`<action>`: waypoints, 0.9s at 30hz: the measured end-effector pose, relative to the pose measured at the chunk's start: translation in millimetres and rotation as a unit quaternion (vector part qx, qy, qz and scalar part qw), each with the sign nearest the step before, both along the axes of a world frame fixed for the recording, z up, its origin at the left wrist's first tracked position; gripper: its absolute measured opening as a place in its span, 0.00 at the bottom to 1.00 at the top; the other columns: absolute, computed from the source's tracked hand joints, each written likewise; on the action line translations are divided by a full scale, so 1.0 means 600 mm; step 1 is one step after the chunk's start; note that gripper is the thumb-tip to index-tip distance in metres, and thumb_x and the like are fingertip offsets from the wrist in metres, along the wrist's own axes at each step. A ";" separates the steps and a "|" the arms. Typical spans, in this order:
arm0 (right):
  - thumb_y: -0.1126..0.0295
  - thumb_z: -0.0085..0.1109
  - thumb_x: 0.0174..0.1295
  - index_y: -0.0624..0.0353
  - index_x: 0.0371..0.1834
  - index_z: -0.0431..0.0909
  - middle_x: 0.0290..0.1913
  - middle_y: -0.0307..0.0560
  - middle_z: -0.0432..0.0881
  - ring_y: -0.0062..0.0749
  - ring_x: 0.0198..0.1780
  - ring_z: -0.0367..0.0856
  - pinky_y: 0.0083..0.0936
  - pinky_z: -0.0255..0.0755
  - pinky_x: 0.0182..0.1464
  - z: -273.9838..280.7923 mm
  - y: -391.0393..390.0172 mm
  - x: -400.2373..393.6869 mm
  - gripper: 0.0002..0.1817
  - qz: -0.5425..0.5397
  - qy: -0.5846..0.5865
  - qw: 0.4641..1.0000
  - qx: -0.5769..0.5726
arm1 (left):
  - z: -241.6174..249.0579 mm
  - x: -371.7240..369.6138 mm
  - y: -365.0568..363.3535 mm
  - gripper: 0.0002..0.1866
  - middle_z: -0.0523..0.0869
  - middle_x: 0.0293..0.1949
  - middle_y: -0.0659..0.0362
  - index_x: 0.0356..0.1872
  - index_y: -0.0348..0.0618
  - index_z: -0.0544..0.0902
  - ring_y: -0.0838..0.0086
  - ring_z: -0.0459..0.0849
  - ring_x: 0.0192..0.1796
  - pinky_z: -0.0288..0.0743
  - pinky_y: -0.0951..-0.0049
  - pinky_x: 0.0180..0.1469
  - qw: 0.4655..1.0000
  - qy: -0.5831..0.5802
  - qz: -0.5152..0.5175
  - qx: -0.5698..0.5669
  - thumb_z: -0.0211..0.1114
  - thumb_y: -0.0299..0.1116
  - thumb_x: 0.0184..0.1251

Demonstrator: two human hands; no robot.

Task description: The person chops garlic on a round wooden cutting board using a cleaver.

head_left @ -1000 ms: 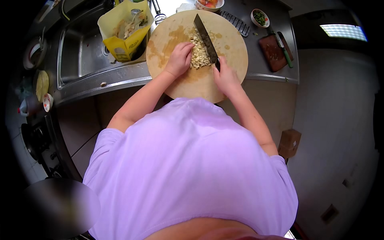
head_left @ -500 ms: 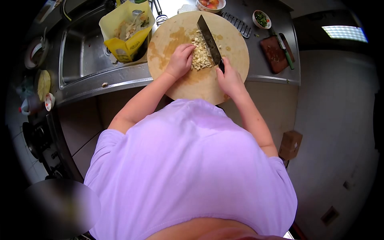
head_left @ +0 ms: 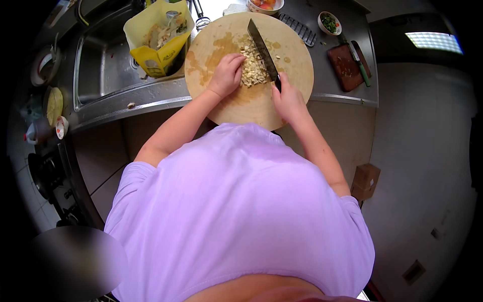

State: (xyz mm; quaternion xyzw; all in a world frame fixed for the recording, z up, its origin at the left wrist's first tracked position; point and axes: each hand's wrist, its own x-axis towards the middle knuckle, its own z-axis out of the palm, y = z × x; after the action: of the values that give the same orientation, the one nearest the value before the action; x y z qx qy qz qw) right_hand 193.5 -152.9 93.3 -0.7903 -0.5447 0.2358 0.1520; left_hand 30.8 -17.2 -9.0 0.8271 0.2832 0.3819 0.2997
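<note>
A large round wooden board (head_left: 236, 108) lies on the counter, with a pile of chopped pale bits (head_left: 253, 70) near its middle. My right hand (head_left: 290, 99) is wrapped round the dark handle of a broad knife (head_left: 261, 49). The blade points away from me along the right side of the pile. On the pile's left, my left hand (head_left: 227, 75) rests with its fingers curled together, the fingertips at the edge of the bits. Whether anything is between those fingers is too small to tell.
Left of the board, a yellow bag (head_left: 166, 55) with scraps stands by the metal sink (head_left: 103, 70). On the right are a small bowl of chopped greens (head_left: 329, 23) and a brown board (head_left: 344, 68) with a green-handled knife (head_left: 361, 65). A fruit bowl (head_left: 265, 7) is behind.
The knife blade has tilted slightly more on edge and looks narrower. My hands have barely moved.
</note>
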 end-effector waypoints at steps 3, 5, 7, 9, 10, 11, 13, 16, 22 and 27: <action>0.64 0.51 0.67 0.63 0.60 0.63 0.32 0.70 0.82 0.68 0.36 0.81 0.57 0.73 0.41 0.004 0.002 0.004 0.22 -0.001 0.010 1.000 0.009 | 0.001 -0.001 0.001 0.13 0.82 0.51 0.47 0.49 0.35 0.81 0.53 0.79 0.55 0.73 0.63 0.60 1.000 0.003 -0.002 0.007 0.58 0.22 0.64; 0.64 0.51 0.67 0.63 0.60 0.63 0.32 0.70 0.82 0.68 0.37 0.81 0.57 0.73 0.42 0.015 0.000 -0.002 0.22 -0.001 0.012 1.000 0.024 | 0.001 -0.001 0.001 0.13 0.82 0.50 0.47 0.49 0.35 0.81 0.53 0.79 0.55 0.73 0.62 0.60 1.000 0.003 -0.001 0.009 0.58 0.22 0.64; 0.64 0.52 0.67 0.63 0.60 0.63 0.32 0.70 0.82 0.68 0.37 0.81 0.57 0.73 0.42 0.015 -0.001 -0.005 0.22 -0.002 0.015 0.999 0.036 | 0.000 0.000 -0.001 0.13 0.82 0.50 0.48 0.49 0.35 0.81 0.53 0.79 0.55 0.73 0.62 0.60 1.000 0.004 -0.002 0.007 0.58 0.22 0.64; 0.64 0.52 0.67 0.63 0.60 0.63 0.32 0.69 0.82 0.67 0.37 0.81 0.56 0.73 0.42 0.009 0.003 -0.006 0.22 0.000 0.001 1.000 -0.021 | 0.000 0.001 -0.001 0.13 0.82 0.50 0.48 0.48 0.35 0.81 0.53 0.79 0.55 0.74 0.62 0.59 1.000 -0.002 0.003 0.004 0.58 0.22 0.64; 0.64 0.52 0.67 0.63 0.60 0.63 0.32 0.69 0.82 0.67 0.37 0.81 0.56 0.73 0.42 0.006 0.001 -0.006 0.22 -0.002 0.002 1.000 -0.021 | 0.000 0.000 -0.002 0.13 0.82 0.50 0.48 0.48 0.35 0.81 0.53 0.79 0.55 0.74 0.62 0.59 1.000 -0.002 0.002 0.005 0.58 0.22 0.64; 0.64 0.52 0.67 0.63 0.60 0.63 0.32 0.69 0.82 0.67 0.37 0.81 0.56 0.73 0.42 0.002 0.003 -0.003 0.22 0.003 0.000 1.000 -0.004 | 0.002 0.001 0.000 0.13 0.82 0.50 0.48 0.48 0.35 0.81 0.53 0.79 0.55 0.74 0.62 0.59 1.000 0.001 0.001 0.007 0.58 0.22 0.63; 0.64 0.52 0.67 0.63 0.60 0.63 0.32 0.70 0.82 0.67 0.37 0.81 0.55 0.73 0.42 0.008 0.002 -0.005 0.22 0.008 -0.001 1.000 0.011 | 0.004 -0.001 -0.001 0.13 0.82 0.50 0.48 0.48 0.35 0.81 0.53 0.79 0.54 0.74 0.63 0.59 1.000 0.006 0.000 0.006 0.58 0.22 0.63; 0.65 0.52 0.67 0.63 0.60 0.63 0.32 0.70 0.82 0.67 0.37 0.81 0.56 0.73 0.42 0.017 0.003 -0.009 0.22 -0.005 0.016 1.000 0.016 | 0.002 -0.001 0.000 0.13 0.82 0.50 0.48 0.48 0.35 0.81 0.53 0.79 0.54 0.74 0.63 0.59 1.000 0.006 0.001 0.000 0.58 0.22 0.63; 0.65 0.52 0.67 0.63 0.60 0.64 0.32 0.69 0.82 0.68 0.37 0.81 0.56 0.73 0.41 0.014 0.001 -0.010 0.21 0.008 0.016 1.000 -0.010 | 0.007 -0.002 -0.002 0.13 0.82 0.50 0.48 0.48 0.35 0.81 0.53 0.79 0.54 0.74 0.62 0.59 1.000 0.008 0.004 0.008 0.58 0.22 0.63; 0.65 0.52 0.67 0.63 0.59 0.64 0.33 0.69 0.82 0.68 0.37 0.81 0.56 0.73 0.41 0.002 -0.008 -0.015 0.21 0.020 0.025 0.999 0.012 | 0.004 0.000 -0.002 0.13 0.82 0.50 0.48 0.49 0.36 0.81 0.53 0.79 0.55 0.73 0.63 0.60 1.000 0.004 0.004 -0.006 0.58 0.23 0.63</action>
State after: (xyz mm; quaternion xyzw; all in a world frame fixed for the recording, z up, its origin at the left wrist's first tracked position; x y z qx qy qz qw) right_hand 184.5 -157.5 94.7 -0.7713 -0.5591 0.2523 0.1699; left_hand 30.8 -18.6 -6.4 0.8258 0.2902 0.3780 0.3015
